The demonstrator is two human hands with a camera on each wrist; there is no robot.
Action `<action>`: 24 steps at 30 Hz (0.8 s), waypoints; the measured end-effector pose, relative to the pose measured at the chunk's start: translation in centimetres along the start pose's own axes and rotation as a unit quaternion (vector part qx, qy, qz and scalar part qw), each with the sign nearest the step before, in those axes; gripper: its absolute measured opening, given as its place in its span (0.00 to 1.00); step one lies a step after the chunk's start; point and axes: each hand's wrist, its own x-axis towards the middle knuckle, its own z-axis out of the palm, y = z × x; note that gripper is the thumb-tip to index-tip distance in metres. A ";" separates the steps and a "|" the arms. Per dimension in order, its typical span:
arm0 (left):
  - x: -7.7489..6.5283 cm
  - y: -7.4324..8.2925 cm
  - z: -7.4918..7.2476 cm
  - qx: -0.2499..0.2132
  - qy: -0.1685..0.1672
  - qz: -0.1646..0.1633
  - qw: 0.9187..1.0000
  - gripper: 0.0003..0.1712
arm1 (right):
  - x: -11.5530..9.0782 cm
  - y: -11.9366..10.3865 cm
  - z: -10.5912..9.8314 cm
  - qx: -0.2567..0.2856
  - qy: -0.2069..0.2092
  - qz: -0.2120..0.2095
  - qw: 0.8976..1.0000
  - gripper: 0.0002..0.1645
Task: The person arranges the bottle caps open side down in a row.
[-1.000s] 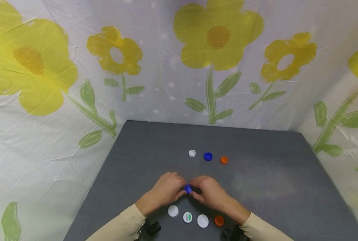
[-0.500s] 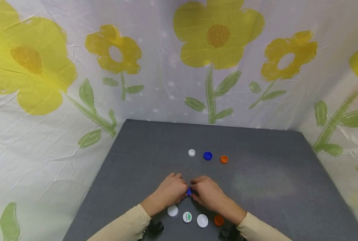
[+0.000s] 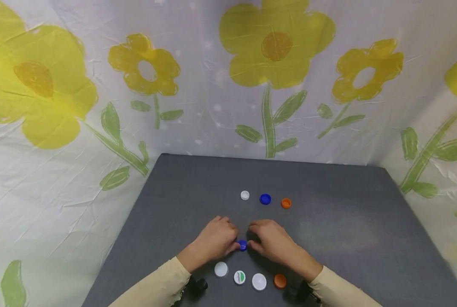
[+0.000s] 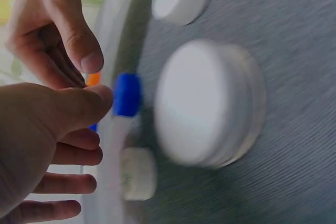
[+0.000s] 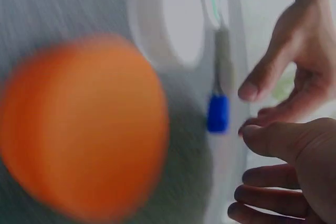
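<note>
A small blue cap [image 3: 242,245] rests on the dark table between my two hands. My left hand [image 3: 217,239] lies just left of it, thumb tip right at its edge in the head view. Fingers spread and loose, that hand holds nothing in the left wrist view, where the blue cap [image 4: 127,95] shows past the thumb. My right hand [image 3: 271,241] hovers on the other side, its thumb apart from the blue cap [image 5: 218,114] and its fingers loosely bent. A pale cap [image 4: 138,174] stands near the blue one, hidden under my left hand in the head view.
Nearer me, a row holds a white cap [image 3: 221,269], a green-printed white cap [image 3: 239,277], a larger white cap [image 3: 259,282] and an orange cap [image 3: 280,281]. Farther back lie a white cap [image 3: 245,195], a blue cap [image 3: 265,199] and an orange cap [image 3: 286,203]. A flowered curtain [image 3: 205,128] borders the table.
Both hands held the small blue cap earlier; now it sits on the table, slightly nearer me. My right hand has drawn away to the right, and the fingers have loosened.
</note>
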 end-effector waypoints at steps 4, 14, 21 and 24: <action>1.0 -1.5 -0.7 -0.008 0.017 -0.008 1.000 0.19 | 0.8 1.5 -1.4 -0.016 0.029 0.018 0.999 0.21; 4.1 -5.2 -1.0 -0.036 0.025 -0.038 0.998 0.20 | 3.6 4.5 -3.7 -0.018 0.027 0.049 0.998 0.19; 5.8 -6.7 -0.5 -0.090 0.006 -0.086 0.992 0.21 | 5.8 5.7 -3.2 0.014 0.026 0.063 0.998 0.16; 6.4 -7.2 -0.3 -0.124 -0.011 -0.110 0.986 0.21 | 6.5 6.1 -2.7 0.017 0.028 0.070 0.997 0.23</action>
